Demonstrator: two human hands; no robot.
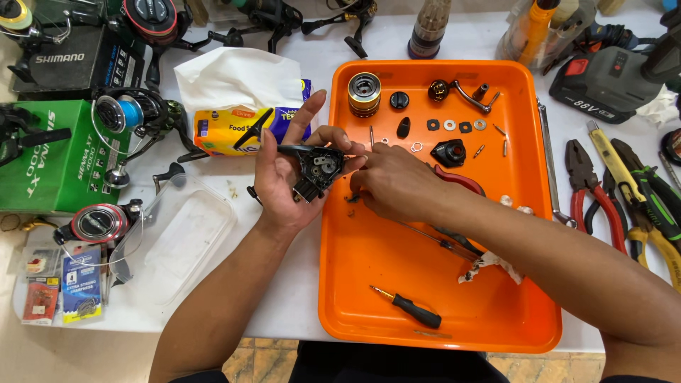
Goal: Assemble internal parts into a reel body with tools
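White work table [298,312]: carries all items noted below. Large orange plastic tray [369,284]: occupies the table centre. Green cardboard box [50,163]: at 9 o'clock from the tray, well apart. Clear plastic lid [184,241]: between box and tray. Red-handled pliers [589,188]: at 3 o'clock, just outside the tray rim.

Left hand [280,181]: held above the tray's left rim, fingers curled around the black fishing-reel body [319,169], forefinger raised free. Grip is firm, the body cradled in the palm with its open gear side facing up.

Right hand [390,184]: over the tray, at 3 o'clock from the reel body, fingertips pinched together against the body's edge. What they pinch, if anything, cannot be told.

Gold-and-black metal spool [364,93]: upright in the tray at 12 o'clock from the reel body. Small black-handled screwdriver [408,308]: lying in the tray at 6 o'clock.
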